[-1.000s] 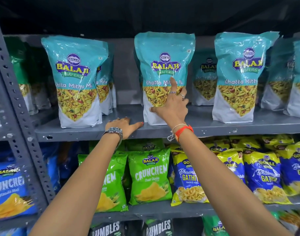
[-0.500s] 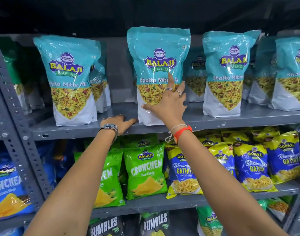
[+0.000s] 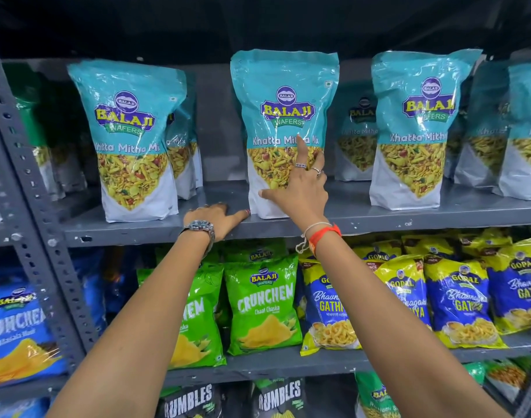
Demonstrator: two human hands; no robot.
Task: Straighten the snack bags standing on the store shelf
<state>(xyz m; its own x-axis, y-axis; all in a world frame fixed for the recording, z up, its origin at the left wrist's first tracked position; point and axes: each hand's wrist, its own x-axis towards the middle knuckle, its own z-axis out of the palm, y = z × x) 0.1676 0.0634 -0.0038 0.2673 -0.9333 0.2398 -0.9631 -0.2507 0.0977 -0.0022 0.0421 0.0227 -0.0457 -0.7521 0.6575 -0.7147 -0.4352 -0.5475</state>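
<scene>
Far left on the grey metal shelf (image 3: 363, 217): a teal Balaji Khatta Mitha Mix pouch (image 3: 131, 140), standing near the front edge, face out, leaning a little rightward at the top.

Next, the left hand (image 3: 216, 217) — flat on the shelf board, fingers spread and holding nothing, fingertip just touching the foot of the middle pouch.

Centre: the middle Khatta Mitha Mix pouch (image 3: 284, 116), upright on its gusseted base, long axis vertical, printed face toward the aisle, set near the front edge. Right hand (image 3: 300, 188) pressed open-palmed against its lower front (thumb at the bottom left corner, index finger up to the lettering) — a push or steadying touch, not a closed grasp.

Likely handling: glossy soft film, slippery, light but bottom-heavy with loose mix; crushable contents, so best taken low at the side seams or base rather than pinched at the floppy top.

Right: another Khatta Mitha pouch (image 3: 415, 131), upright, more behind it.
</scene>
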